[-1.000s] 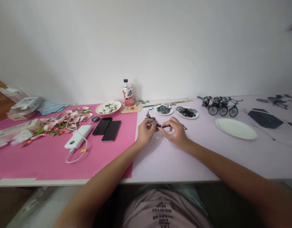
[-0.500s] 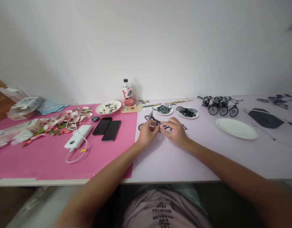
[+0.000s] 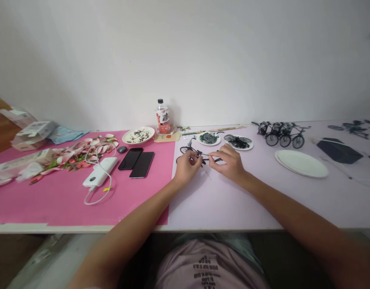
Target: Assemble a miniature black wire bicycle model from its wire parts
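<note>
My left hand (image 3: 187, 165) is closed, its thumb and fingertips pinching a small black bicycle part (image 3: 199, 154) above the pale side of the table. Just to the right, my right hand (image 3: 229, 162) pinches a thin dark piece (image 3: 206, 155) that reaches toward the part in the left hand. Behind the left hand lies a small black wheel (image 3: 185, 149), with other dark parts partly hidden by the fingers. Two small plates, one with green parts (image 3: 209, 138) and one with black parts (image 3: 238, 141), stand beyond the hands.
Assembled miniature bicycles (image 3: 284, 135) stand at the back right, near white oval plates (image 3: 305, 163) and a black block (image 3: 338, 150). Left, on pink, are two phones (image 3: 142, 165), a white power bank (image 3: 100, 171) and petals (image 3: 94, 150). A bottle (image 3: 163, 118) stands near the wall.
My right hand has moved slightly to the right, away from my left hand, and a thin dark piece now shows between them. My left hand has hardly moved.
</note>
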A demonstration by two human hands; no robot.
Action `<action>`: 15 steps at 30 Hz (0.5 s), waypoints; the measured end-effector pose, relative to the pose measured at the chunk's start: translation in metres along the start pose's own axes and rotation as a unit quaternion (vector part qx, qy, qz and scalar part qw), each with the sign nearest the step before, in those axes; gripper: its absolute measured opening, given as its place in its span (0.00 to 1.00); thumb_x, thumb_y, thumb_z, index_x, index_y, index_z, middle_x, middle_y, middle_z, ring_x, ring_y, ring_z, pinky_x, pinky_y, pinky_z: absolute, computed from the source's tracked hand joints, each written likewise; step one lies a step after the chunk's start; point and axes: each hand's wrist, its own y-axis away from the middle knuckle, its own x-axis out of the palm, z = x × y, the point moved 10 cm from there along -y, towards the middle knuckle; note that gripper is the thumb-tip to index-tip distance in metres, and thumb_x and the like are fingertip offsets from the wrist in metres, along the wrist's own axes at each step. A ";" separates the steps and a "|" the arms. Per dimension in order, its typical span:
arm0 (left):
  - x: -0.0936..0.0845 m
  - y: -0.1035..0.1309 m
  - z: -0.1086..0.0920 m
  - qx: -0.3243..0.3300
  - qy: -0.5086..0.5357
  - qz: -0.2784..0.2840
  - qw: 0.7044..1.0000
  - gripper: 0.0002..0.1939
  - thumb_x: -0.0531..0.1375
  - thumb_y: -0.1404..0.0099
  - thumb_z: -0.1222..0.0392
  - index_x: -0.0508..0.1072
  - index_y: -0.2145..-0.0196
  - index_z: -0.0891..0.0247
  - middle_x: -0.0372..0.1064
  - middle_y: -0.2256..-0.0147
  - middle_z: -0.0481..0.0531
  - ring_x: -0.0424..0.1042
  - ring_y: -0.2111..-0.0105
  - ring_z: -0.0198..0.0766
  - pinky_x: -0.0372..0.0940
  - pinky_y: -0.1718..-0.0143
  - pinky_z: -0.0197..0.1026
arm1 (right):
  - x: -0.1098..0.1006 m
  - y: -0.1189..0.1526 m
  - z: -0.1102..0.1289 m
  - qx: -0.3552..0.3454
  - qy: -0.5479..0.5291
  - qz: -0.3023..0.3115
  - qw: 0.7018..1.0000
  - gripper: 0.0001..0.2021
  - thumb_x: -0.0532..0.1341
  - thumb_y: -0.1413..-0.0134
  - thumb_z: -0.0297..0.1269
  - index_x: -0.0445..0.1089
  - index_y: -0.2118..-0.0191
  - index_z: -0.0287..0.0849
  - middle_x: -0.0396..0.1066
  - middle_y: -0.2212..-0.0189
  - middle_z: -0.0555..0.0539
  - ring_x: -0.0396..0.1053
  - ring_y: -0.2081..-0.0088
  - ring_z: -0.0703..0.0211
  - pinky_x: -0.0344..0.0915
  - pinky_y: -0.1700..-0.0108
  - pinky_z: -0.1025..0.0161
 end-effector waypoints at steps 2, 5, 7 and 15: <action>0.000 0.000 0.000 0.003 -0.002 0.001 1.000 0.10 0.67 0.36 0.55 0.72 0.62 0.62 0.73 0.73 0.47 0.75 0.75 0.35 0.68 0.69 0.36 | 0.001 0.000 0.000 -0.007 -0.002 0.007 1.000 0.06 0.66 0.42 0.28 0.79 0.63 0.46 0.67 0.76 0.50 0.66 0.71 0.57 0.65 0.66 0.59; 0.001 0.000 -0.004 0.021 -0.017 0.004 1.000 0.08 0.66 0.36 0.58 0.72 0.63 0.62 0.73 0.74 0.46 0.73 0.75 0.34 0.68 0.69 0.36 | 0.003 0.000 0.002 -0.020 -0.004 0.019 1.000 0.06 0.66 0.42 0.28 0.79 0.63 0.46 0.66 0.76 0.50 0.65 0.71 0.57 0.63 0.67 0.60; 0.003 0.000 -0.007 0.032 -0.026 0.009 0.999 0.06 0.65 0.36 0.59 0.72 0.63 0.62 0.72 0.74 0.46 0.72 0.75 0.33 0.68 0.69 0.36 | 0.005 0.001 0.003 -0.025 -0.001 0.026 0.999 0.07 0.65 0.41 0.27 0.79 0.63 0.46 0.66 0.76 0.50 0.65 0.71 0.58 0.63 0.67 0.60; 0.002 0.001 -0.007 0.037 -0.030 0.010 0.999 0.07 0.65 0.36 0.57 0.72 0.65 0.61 0.72 0.74 0.46 0.72 0.74 0.34 0.68 0.68 0.36 | 0.009 0.005 0.006 -0.066 0.026 0.044 0.996 0.09 0.64 0.39 0.26 0.80 0.60 0.47 0.60 0.78 0.52 0.60 0.73 0.59 0.61 0.68 0.60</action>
